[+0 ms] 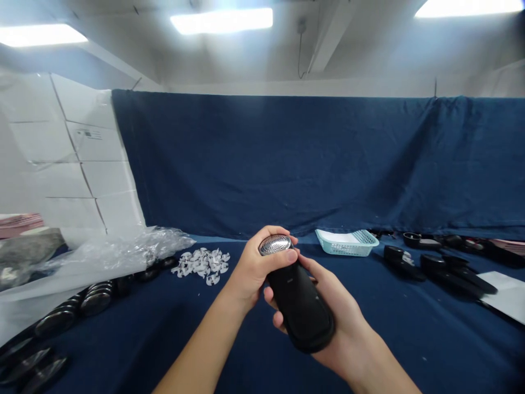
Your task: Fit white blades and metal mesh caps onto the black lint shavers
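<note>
A black handheld device (302,306) with a rounded, textured metal head, its exact kind unclear, is held up in the middle of the view. It slants, the metal head (275,244) at the upper left and the rounded black end at the lower right. My left hand (255,268) is closed around the head end, its thumb lying across the body just below the metal. From the right and underneath, my right hand (333,306) grips the black body, some fingertips showing at its left side. The device hides part of both hands' fingers.
Small grey-white plastic pieces (203,264) lie heaped on the blue cloth. Dark rounded parts (98,298) line the left, beside clear plastic wrap (135,246). At the back stands a light-blue basket (346,243). Black parts (438,268) and a white sheet (506,295) are on the right.
</note>
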`<state>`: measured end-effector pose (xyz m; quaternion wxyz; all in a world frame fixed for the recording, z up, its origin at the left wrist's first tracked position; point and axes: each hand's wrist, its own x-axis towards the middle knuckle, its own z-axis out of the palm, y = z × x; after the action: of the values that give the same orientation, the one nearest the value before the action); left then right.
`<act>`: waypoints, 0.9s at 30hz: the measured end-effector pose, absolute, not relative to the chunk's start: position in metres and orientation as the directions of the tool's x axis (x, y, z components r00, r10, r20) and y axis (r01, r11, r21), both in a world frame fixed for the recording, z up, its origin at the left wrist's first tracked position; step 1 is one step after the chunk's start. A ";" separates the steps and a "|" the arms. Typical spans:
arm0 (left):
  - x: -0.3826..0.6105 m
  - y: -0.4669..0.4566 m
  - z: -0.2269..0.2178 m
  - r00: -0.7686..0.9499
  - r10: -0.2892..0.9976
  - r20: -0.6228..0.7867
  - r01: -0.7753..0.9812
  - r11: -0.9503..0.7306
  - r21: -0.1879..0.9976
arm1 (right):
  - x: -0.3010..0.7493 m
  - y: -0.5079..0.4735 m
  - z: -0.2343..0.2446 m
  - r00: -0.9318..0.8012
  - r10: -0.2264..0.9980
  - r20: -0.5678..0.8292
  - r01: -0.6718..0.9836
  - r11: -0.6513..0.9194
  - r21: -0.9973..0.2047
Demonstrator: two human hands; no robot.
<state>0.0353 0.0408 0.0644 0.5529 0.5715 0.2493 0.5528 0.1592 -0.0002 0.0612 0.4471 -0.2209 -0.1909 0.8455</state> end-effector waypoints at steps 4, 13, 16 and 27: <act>0.035 0.044 0.061 0.256 0.894 0.367 -0.309 -0.284 0.908 | 0.159 0.002 0.061 -0.505 0.837 -0.211 -0.669 -0.534 -0.517; 0.033 0.042 0.062 0.265 0.903 0.339 -0.280 -0.264 0.923 | 0.155 0.003 0.059 -0.458 0.846 -0.274 -0.655 -0.529 -0.540; 0.032 0.043 0.062 0.257 0.908 0.330 -0.252 -0.267 0.930 | 0.154 0.005 0.059 -0.453 0.838 -0.305 -0.645 -0.544 -0.537; 0.019 0.045 0.066 0.423 0.793 0.439 -0.314 -0.326 0.892 | 0.160 0.003 0.054 -0.685 0.704 -0.190 -0.503 -0.645 -0.575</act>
<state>0.0187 0.0447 0.0655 0.5497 0.6398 0.1868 0.5035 0.1603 0.0026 0.0538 0.3413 -0.2030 -0.2470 0.8839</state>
